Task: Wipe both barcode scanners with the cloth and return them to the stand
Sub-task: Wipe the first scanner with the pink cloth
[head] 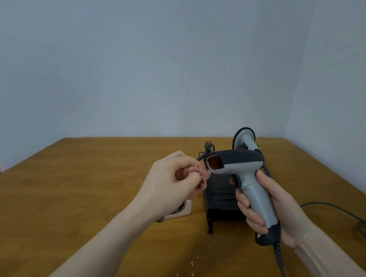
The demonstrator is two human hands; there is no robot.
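Note:
My right hand [273,208] grips the handle of a grey and black barcode scanner [238,161], held upright above the table with its reddish window facing left. My left hand [170,180] holds a bunched pink cloth [195,175] pressed against the left edge of that window. Behind the held scanner, a second grey scanner [249,141] rests at the back with its round black end up. A black stand [220,200] sits on the table below the held scanner, partly hidden by it.
The brown wooden table [71,206] meets a pale wall at the back and right. A dark cable [355,217] trails from the scanner across the table's right side. A small white object [180,210] lies under my left wrist. Crumbs dot the near tabletop.

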